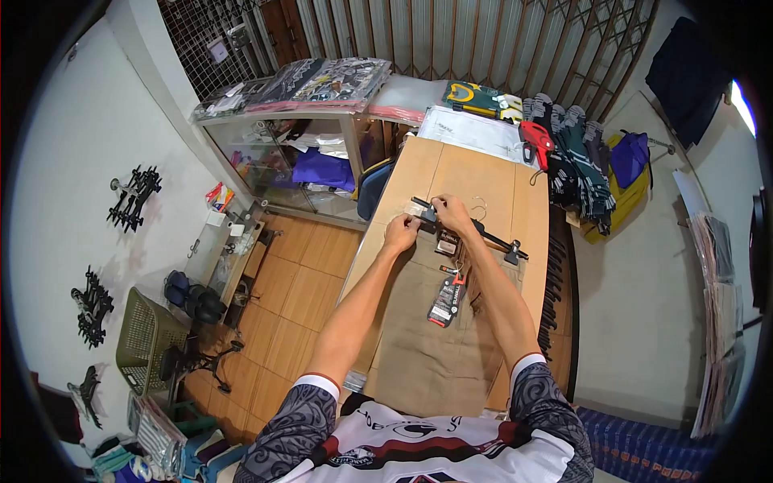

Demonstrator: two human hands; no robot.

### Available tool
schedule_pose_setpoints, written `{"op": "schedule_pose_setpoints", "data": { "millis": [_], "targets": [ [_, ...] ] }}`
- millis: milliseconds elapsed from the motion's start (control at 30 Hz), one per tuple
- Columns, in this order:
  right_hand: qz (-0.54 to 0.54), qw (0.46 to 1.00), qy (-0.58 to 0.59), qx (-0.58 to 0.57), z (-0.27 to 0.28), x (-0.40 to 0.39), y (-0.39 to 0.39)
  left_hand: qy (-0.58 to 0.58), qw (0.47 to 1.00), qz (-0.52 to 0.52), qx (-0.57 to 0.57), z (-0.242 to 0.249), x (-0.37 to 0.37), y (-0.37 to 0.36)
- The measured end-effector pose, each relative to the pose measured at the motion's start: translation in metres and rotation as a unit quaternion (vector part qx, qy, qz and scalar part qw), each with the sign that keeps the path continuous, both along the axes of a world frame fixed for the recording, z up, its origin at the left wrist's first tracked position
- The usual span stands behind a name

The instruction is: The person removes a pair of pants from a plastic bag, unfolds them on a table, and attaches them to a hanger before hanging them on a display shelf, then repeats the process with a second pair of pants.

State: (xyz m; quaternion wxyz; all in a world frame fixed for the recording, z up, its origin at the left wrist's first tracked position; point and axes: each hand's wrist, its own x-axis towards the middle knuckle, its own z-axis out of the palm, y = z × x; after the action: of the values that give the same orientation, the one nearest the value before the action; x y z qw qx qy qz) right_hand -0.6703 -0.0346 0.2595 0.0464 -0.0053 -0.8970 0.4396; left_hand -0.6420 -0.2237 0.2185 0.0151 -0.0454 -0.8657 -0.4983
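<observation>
Hands are seen at work over a wooden table in a small clothing shop, viewed from a head-worn camera. A pair of khaki trousers is laid flat along the table, its waistband at the far end and clipped into a black clip hanger that lies slantwise across the tabletop. The left hand is closed on the waistband's left corner, just beside the hanger's left clip. The right hand is closed over the hanger's bar near its middle, close to the thin wire hook. A black and red hang tag is seen lying on the trousers below the waistband, between the two forearms.

At the table's far end, a clear plastic garment bag is spread flat, with a red tagging gun at its right edge. Folded dark garments are stacked beside the gun, along the right side. To the left, a glass display counter is topped with packaged clothing. On the tiled floor at lower left, an olive plastic basket is shown, with dark shoes just beside it.
</observation>
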Motion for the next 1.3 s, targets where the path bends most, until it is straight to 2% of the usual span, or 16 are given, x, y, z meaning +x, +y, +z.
{"op": "schedule_pose_setpoints", "data": {
  "millis": [333,733,933,1033,1067,1233,1300],
  "targets": [
    [-0.108,0.993,-0.02,-0.037,0.003,-0.002,-0.006,-0.003,0.999,-0.037,0.033,0.006,0.002,-0.006],
    [-0.059,0.997,-0.044,-0.024,-0.015,0.008,-0.014,0.013,0.998,-0.019,0.061,-0.002,-0.002,-0.004],
    [-0.021,1.0,0.018,0.003,0.0,0.031,-0.019,0.008,0.999,0.02,0.023,0.009,0.008,0.0],
    [-0.054,0.993,0.095,-0.051,0.015,0.061,-0.019,0.029,0.998,0.031,0.05,0.004,0.008,0.0],
    [-0.051,0.991,0.118,-0.033,0.023,0.076,-0.012,0.027,0.998,0.028,0.044,0.003,0.009,0.0],
    [-0.21,0.946,0.238,0.07,0.033,0.162,0.042,0.035,0.997,0.014,0.067,-0.006,0.005,-0.003],
    [-0.326,0.907,0.207,0.169,0.027,0.192,0.07,0.035,0.997,0.008,0.072,-0.009,0.006,-0.005]
  ]
}}
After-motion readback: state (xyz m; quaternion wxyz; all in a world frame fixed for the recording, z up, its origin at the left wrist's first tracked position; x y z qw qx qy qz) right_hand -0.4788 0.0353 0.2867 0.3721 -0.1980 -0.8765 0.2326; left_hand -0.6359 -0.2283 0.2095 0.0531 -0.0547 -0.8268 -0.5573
